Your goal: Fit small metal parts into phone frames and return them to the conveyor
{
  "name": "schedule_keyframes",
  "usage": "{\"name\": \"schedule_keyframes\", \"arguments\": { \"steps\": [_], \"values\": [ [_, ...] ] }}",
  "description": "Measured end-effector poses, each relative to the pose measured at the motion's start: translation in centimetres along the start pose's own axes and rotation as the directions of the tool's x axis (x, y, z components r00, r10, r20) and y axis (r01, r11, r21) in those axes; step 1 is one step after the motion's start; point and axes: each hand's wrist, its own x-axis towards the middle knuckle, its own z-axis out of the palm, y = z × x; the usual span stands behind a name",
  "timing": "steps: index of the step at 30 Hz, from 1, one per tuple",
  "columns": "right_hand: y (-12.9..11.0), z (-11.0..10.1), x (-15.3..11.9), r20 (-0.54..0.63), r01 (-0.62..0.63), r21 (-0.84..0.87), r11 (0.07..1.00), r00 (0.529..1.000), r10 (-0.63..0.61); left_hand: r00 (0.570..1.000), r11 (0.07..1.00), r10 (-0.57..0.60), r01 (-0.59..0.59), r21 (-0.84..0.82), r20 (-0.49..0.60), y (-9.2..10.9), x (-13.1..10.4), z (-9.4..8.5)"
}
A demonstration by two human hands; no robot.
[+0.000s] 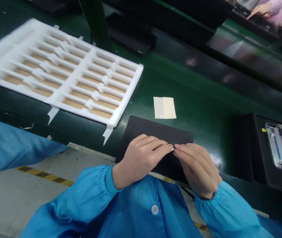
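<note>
Over a black mat (156, 127) at the table's front edge, my two hands meet at the fingertips. A tiny whitish piece (173, 149) shows between them. My left hand (144, 157) is closed, its thumb and forefinger at the left side of the piece. My right hand (198, 165) is closed too, its fingertips on the piece from the right. What the piece is cannot be made out. Just behind the mat lies a cream and grey square of paper (169, 107) with small light strips at its lower edge.
A white foam tray (69, 79) with slots is at the left. At the right, a black holder (262, 158) bears an open phone body (278, 145). A dark box (131, 33) stands behind. Another person's hands (261, 10) show at the top right, a blue sleeve (14, 142) at the left.
</note>
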Motion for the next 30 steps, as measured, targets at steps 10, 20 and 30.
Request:
{"name": "schedule_keyframes", "arguments": {
  "steps": [10,20,30],
  "values": [
    [-0.5,-2.3,0.7,0.251,-0.048,-0.025,0.999,0.966,0.053,1.0,1.0,0.01,-0.01,-0.016,-0.005,-0.1,0.0,-0.1],
    [-0.8,-2.6,1.3,0.341,-0.084,-0.085,0.993,0.934,0.108,1.0,1.0,0.008,-0.007,-0.02,0.029,0.0,-0.1,-0.3],
    [-0.5,-1.5,-0.9,0.185,0.03,-0.149,0.988,0.983,-0.002,0.999,1.0,-0.001,0.001,-0.01,0.041,0.1,0.1,-0.4]
  ]
}}
